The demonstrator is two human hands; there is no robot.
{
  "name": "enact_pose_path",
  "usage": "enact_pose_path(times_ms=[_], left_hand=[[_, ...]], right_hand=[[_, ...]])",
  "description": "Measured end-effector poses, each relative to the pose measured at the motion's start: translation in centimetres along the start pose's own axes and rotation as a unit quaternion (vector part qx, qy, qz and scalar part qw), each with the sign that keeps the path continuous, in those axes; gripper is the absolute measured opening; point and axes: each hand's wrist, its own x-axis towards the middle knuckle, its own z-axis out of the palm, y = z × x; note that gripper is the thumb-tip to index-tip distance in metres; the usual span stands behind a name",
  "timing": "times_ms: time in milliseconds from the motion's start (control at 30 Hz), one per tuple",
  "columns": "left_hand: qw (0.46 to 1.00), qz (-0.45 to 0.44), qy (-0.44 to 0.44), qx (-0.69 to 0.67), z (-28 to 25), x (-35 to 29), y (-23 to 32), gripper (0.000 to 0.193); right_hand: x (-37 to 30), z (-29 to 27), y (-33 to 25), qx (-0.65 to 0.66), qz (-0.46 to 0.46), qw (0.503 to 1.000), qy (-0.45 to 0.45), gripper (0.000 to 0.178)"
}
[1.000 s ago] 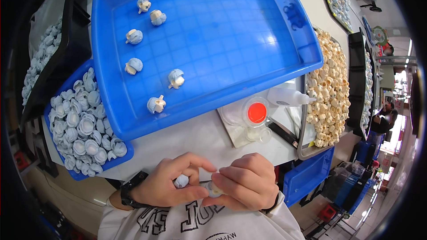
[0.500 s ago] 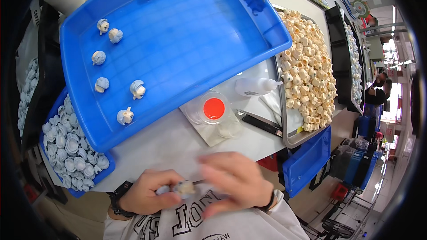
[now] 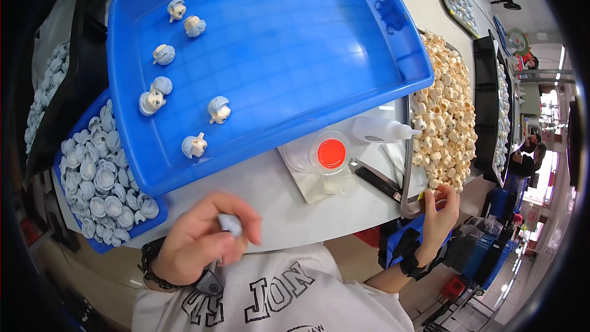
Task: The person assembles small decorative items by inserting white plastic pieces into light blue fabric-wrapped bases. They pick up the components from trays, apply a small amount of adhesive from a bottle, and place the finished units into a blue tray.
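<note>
My left hand (image 3: 203, 243) is closed on a pale blue hair piece (image 3: 230, 224), held above my lap by the table's front edge. Far to the right, my right hand (image 3: 437, 221) pinches a small cream doll head (image 3: 439, 192) at the near end of a heap of cream doll heads (image 3: 442, 123) in a metal tray (image 3: 413, 210). Its fingertips partly hide that head. In the large blue tray (image 3: 289, 55) lie several doll heads with blue hair, among them a doll head (image 3: 151, 102) touching its neighbour.
At left, a blue bin (image 3: 162, 212) holds pale blue hair pieces (image 3: 104, 178). Between the trays are a clear cup with red contents (image 3: 331, 154), a white squeeze bottle (image 3: 382, 130) and a black-handled cutter (image 3: 376, 179). Behind at right runs a black rack (image 3: 488, 80).
My right hand has gone from beside my left hand to the heap at right. Another blue-haired doll head now lies in the blue tray. My left hand now holds just a blue piece.
</note>
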Motion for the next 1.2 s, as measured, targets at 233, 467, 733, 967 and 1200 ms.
enact_pose_path(times_ms=[233,467,733,967,1200], left_hand=[[0.991,-0.014,-0.052,0.126,-0.3,0.0,-0.8,0.024],[0.99,0.057,-0.011,0.126,0.0,-0.3,-1.9,0.039],[0.992,-0.03,-0.073,0.102,-0.3,-0.1,-1.4,0.038],[0.984,-0.009,-0.123,0.131,-0.7,0.1,-1.8,0.032],[0.977,0.021,-0.146,0.151,-1.0,0.1,-1.8,0.041]], right_hand=[[-0.3,-0.3,-0.8,-0.015,-0.065,0.998,-0.017,0.021],[-0.5,-0.6,-1.4,0.011,-0.034,0.999,-0.034,0.025],[-2.0,-5.8,-9.9,0.301,-0.27,0.902,-0.15,0.027],[-4.4,-0.4,-17.9,0.492,-0.408,0.729,-0.245,0.037],[-6.1,0.7,-19.3,0.493,-0.406,0.743,-0.199,0.036]])
